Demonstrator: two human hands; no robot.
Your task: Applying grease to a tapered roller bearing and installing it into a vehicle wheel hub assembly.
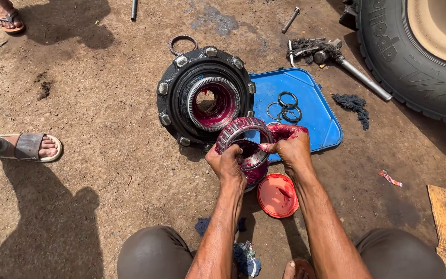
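Your knees (153, 253) sit at the bottom of the view, with a blue rag (245, 258) on the dirt between them. Just ahead lies a red lid (277, 196), touching nothing but the ground. A blue tray (316, 111) holding loose metal rings (285, 108) sits right of the black wheel hub (205, 95), whose bore is smeared with red grease. A large tyre (414, 57) fills the upper right corner, a long metal tool (347, 64) beside it. Other people's sandalled feet (34, 147) stand at the left.

Your left hand (228, 165) is closed around the near edge of the roller bearing (243, 137), gripping it. Your right hand (290, 144), coated in red grease, has its fingers curled over the bearing's right rim, pressing on it. The bearing is held tilted above the ground, just in front of the hub and overlapping the tray's corner.
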